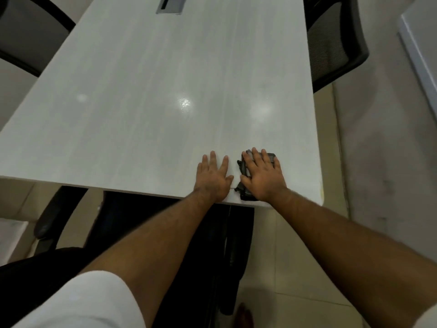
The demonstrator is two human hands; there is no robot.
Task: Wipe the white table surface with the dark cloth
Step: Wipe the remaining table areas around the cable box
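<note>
- White table fills most of the view, with dark chairs at its sides and a grey cable slot at the far end
- right hand lies flat on the dark cloth near the table's near right edge; fingers straight, slightly spread
- left hand rests flat on bare tabletop just beside it; fingers straight, close together

The desk is a long white top with a faint streaked grain, and ceiling lights glare off it in soft patches. A grey rectangular cable hatch is set into its far end. Near the front right corner lies a dark cloth, flat under the right hand. Just beside it, the left hand rests palm-down on the bare surface, fingers straight.
</note>
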